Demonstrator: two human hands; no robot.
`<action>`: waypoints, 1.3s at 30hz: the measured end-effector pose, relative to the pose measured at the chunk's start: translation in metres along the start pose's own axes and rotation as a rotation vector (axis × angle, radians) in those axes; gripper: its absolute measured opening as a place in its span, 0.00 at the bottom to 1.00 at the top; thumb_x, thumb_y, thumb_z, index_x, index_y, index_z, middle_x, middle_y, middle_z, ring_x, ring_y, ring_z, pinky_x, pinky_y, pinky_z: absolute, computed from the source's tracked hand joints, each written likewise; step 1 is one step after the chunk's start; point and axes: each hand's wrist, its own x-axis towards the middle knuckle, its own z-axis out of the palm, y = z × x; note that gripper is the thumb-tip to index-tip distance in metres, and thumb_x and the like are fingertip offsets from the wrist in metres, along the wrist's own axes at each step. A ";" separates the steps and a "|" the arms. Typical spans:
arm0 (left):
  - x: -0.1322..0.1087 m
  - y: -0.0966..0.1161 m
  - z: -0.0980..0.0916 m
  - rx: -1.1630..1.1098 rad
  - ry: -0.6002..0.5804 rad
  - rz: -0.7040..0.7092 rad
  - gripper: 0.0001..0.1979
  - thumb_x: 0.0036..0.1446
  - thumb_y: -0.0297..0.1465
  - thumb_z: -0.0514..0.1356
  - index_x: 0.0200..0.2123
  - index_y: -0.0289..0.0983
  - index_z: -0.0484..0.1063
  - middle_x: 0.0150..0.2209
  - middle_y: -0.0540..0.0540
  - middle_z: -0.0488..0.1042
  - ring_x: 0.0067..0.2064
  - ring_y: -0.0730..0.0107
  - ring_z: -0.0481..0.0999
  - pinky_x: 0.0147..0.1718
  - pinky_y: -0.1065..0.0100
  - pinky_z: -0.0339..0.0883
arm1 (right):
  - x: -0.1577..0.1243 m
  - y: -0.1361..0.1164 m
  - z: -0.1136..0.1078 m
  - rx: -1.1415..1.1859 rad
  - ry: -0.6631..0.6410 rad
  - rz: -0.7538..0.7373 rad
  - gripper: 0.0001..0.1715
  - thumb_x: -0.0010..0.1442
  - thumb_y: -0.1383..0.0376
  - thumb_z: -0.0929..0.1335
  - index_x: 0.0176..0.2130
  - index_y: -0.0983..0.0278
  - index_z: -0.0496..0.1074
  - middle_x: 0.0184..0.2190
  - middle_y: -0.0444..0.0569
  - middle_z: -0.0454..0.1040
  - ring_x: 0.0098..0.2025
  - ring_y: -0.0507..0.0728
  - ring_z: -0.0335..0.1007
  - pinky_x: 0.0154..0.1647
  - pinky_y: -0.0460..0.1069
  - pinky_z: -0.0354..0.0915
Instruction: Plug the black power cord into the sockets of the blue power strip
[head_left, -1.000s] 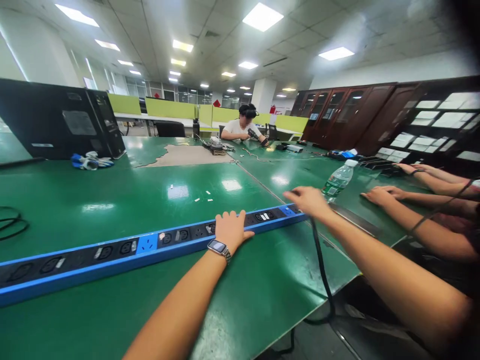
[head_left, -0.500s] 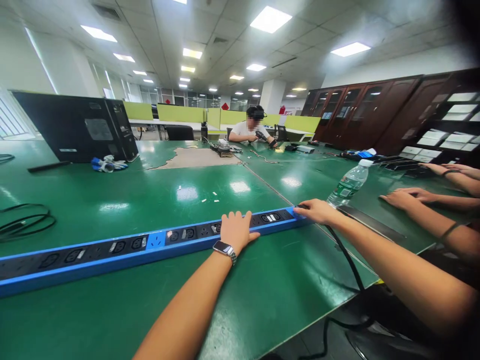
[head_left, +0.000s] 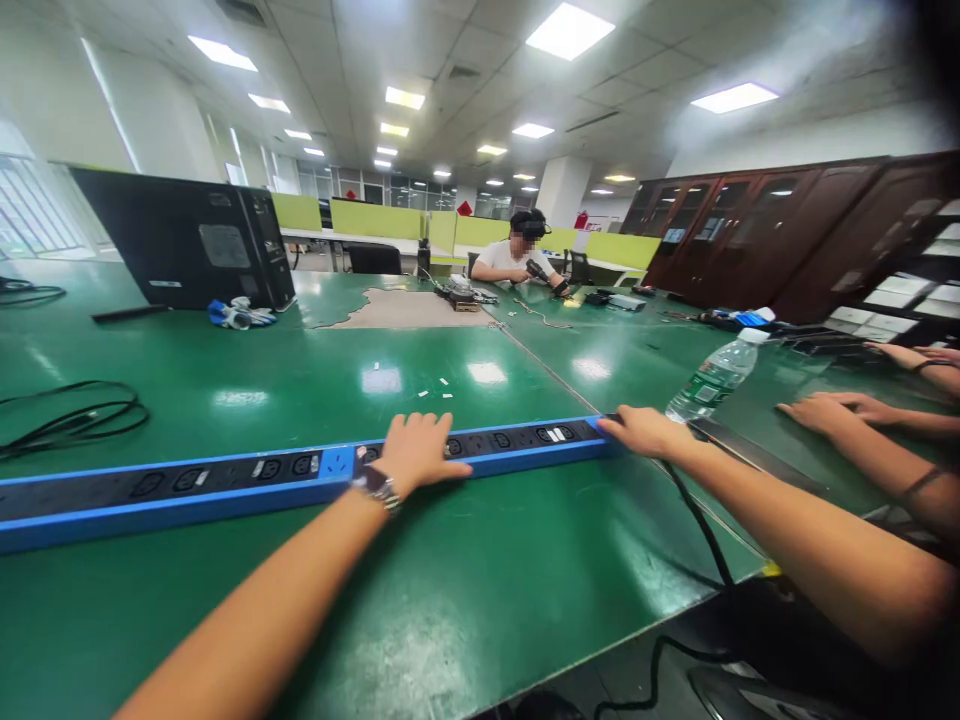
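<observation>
A long blue power strip (head_left: 247,480) with black sockets lies across the green table (head_left: 465,590). My left hand (head_left: 416,450), a watch on its wrist, rests palm down on the strip's middle with fingers spread. My right hand (head_left: 645,432) lies over the strip's right end, where a black cable (head_left: 697,520) leaves it and drops over the table edge; its fingers are curled over the end.
A water bottle (head_left: 716,375) stands just beyond the right end. Another person's hands (head_left: 825,412) rest flat on the table at right. A black computer case (head_left: 187,238), a coiled black cable (head_left: 75,420) and a seated person (head_left: 517,262) are farther off.
My right hand came down from above the table onto the strip's right end. My left hand slid a little left along the strip. The view has shifted rightward.
</observation>
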 end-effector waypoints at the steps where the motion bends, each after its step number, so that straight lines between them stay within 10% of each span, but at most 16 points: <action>1: -0.017 -0.025 -0.003 0.020 -0.003 -0.029 0.43 0.49 0.57 0.61 0.62 0.37 0.62 0.56 0.33 0.72 0.56 0.42 0.69 0.55 0.49 0.57 | 0.002 0.003 -0.015 -0.001 0.018 0.010 0.32 0.66 0.47 0.56 0.44 0.69 0.73 0.44 0.68 0.76 0.43 0.66 0.75 0.38 0.55 0.66; 6: -0.083 -0.101 0.002 0.117 0.063 -0.136 0.37 0.54 0.55 0.59 0.59 0.37 0.66 0.53 0.33 0.75 0.52 0.44 0.73 0.52 0.50 0.62 | -0.012 -0.024 -0.056 0.092 0.010 -0.099 0.37 0.65 0.44 0.55 0.41 0.67 0.77 0.38 0.61 0.79 0.39 0.63 0.75 0.35 0.52 0.63; 12: -0.111 -0.112 0.017 0.111 0.238 -0.085 0.34 0.55 0.47 0.62 0.61 0.38 0.64 0.60 0.34 0.69 0.60 0.46 0.68 0.58 0.47 0.57 | -0.044 -0.112 -0.014 0.138 -0.043 -0.306 0.29 0.62 0.47 0.61 0.24 0.62 0.76 0.25 0.51 0.78 0.29 0.57 0.73 0.28 0.48 0.60; 20: -0.166 -0.193 0.011 0.196 0.346 -0.321 0.37 0.54 0.57 0.54 0.55 0.34 0.70 0.51 0.32 0.76 0.53 0.39 0.72 0.53 0.45 0.60 | -0.046 -0.130 -0.019 0.028 0.028 -0.226 0.25 0.60 0.49 0.65 0.31 0.66 0.77 0.33 0.63 0.78 0.35 0.64 0.76 0.33 0.52 0.64; 25: -0.169 -0.195 0.017 0.263 0.342 -0.320 0.36 0.56 0.56 0.53 0.54 0.33 0.71 0.52 0.32 0.75 0.54 0.41 0.71 0.54 0.47 0.58 | -0.074 -0.177 -0.053 0.242 0.006 -0.374 0.24 0.62 0.49 0.63 0.36 0.64 0.77 0.34 0.56 0.80 0.37 0.61 0.76 0.36 0.50 0.64; 31: -0.169 -0.191 0.015 0.206 0.336 -0.331 0.35 0.56 0.56 0.54 0.54 0.36 0.71 0.53 0.34 0.75 0.55 0.44 0.71 0.56 0.47 0.57 | -0.103 -0.259 -0.041 0.364 -0.147 -0.461 0.18 0.62 0.54 0.64 0.41 0.65 0.73 0.32 0.52 0.80 0.36 0.57 0.76 0.33 0.47 0.62; 39: -0.165 -0.178 0.012 -0.023 0.424 -0.277 0.31 0.58 0.52 0.56 0.55 0.37 0.70 0.54 0.37 0.74 0.56 0.48 0.71 0.56 0.48 0.60 | -0.089 -0.257 -0.046 0.278 -0.142 -0.506 0.15 0.59 0.54 0.68 0.37 0.63 0.73 0.39 0.52 0.79 0.40 0.58 0.74 0.34 0.47 0.60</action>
